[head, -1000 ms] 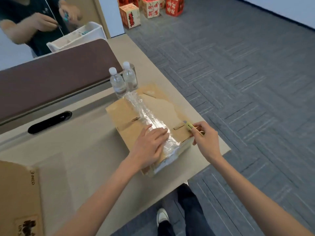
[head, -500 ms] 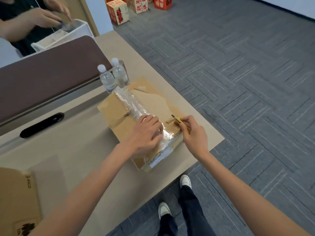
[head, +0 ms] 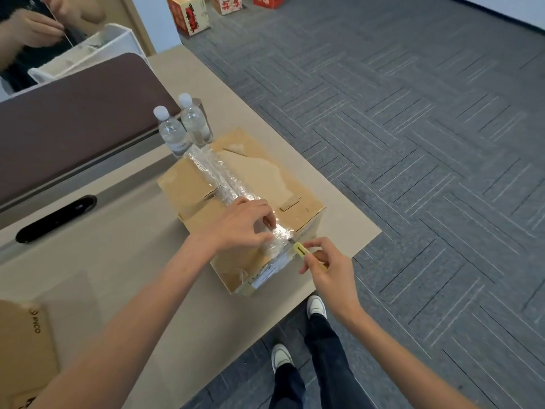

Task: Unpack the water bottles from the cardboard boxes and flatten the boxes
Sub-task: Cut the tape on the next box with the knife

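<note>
Right hand (head: 330, 278) moved cutter (head: 301, 250) to box (head: 259, 172) edge (left hand (head: 244, 225) on tape (head: 215, 175)).

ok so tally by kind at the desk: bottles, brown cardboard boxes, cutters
water bottles: 2
brown cardboard boxes: 2, the taped box and one cut off at lower left
yellow cutter, held in the right hand: 1
total: 5

Floor: grey carpet tiles (head: 413, 143), laid in alternating directions (stripe pattern visible). A beige worktop (head: 141, 290) stands on it, backed by a dark brown partition panel (head: 73, 113). Red-and-cream printed cartons (head: 191, 16) sit on the floor beside a pale wall (head: 163, 28). Lighting is even.
</note>
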